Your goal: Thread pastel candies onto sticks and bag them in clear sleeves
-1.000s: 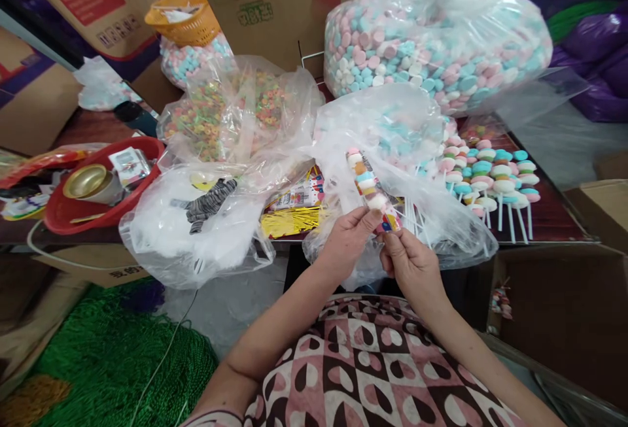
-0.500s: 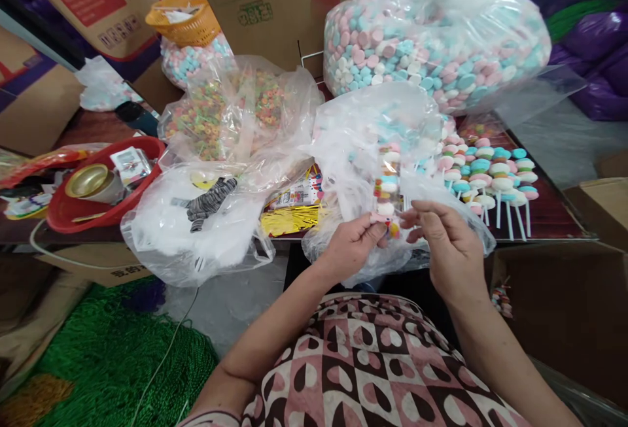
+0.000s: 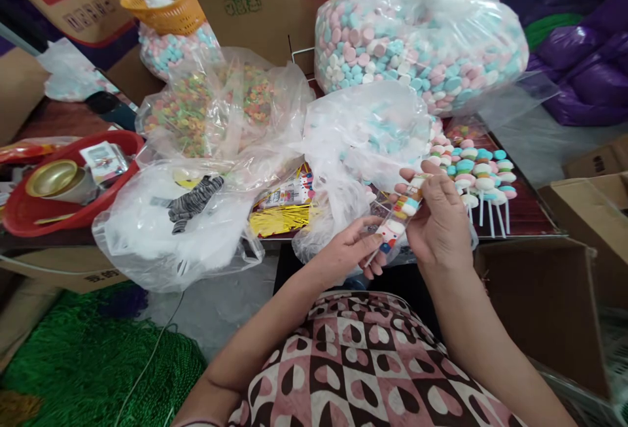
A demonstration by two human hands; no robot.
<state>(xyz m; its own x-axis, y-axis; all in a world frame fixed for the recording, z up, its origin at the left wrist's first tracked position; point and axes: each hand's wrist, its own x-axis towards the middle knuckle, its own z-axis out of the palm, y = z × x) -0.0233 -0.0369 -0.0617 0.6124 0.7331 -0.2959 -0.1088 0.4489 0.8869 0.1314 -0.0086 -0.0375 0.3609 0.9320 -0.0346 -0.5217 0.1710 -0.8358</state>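
Note:
Both my hands hold one candy skewer [image 3: 401, 210] in a clear printed sleeve, tilted up to the right. My left hand [image 3: 349, 252] pinches its lower end. My right hand [image 3: 438, 216] wraps around the upper part with the candies. Just beyond the hands lie rows of finished skewers [image 3: 478, 175] with pastel discs on white sticks. A half-open clear bag [image 3: 366, 133] of blue and white candies sits behind my hands.
A large bag of pastel candy discs [image 3: 417, 41] stands at the back, a bag of coloured rings [image 3: 216, 106] to its left. A red basin [image 3: 69, 185] holds a gold tin. Gold twist ties [image 3: 279, 220] lie centre. An open cardboard box [image 3: 534, 303] is at right.
The skewer tipped from leaning left through upright to leaning right. My right hand rose from its lower end to grasp the upper part; my left hand stayed at the bottom.

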